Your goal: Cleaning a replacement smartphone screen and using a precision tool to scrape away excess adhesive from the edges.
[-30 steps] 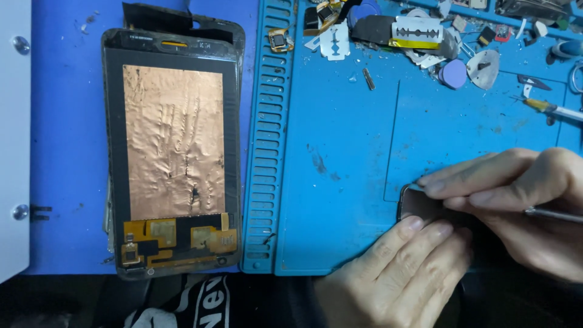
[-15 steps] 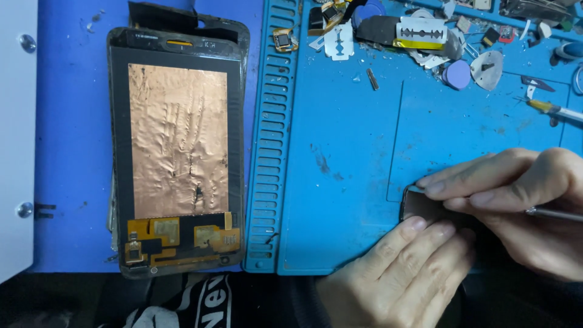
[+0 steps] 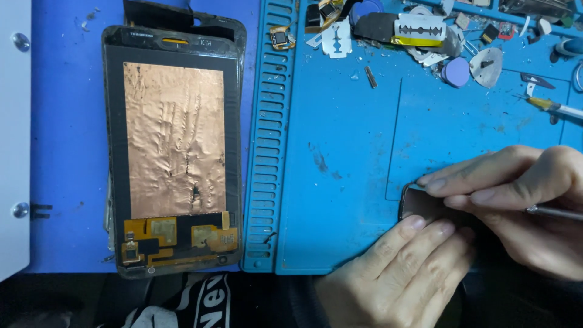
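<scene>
A blue work mat (image 3: 340, 121) covers the bench. On its left part lies a phone screen (image 3: 173, 152) (copper foil upward); razor blades (image 3: 419, 27), small parts and a screwdriver (image 3: 555, 107) litter the far edge.

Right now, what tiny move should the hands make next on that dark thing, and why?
Probably slide the thin metal tool a little along the phone's edge. The right hand holds that tool against it, the left hand presses its near side, and only one rounded corner shows, so a small careful move seems best.
</scene>
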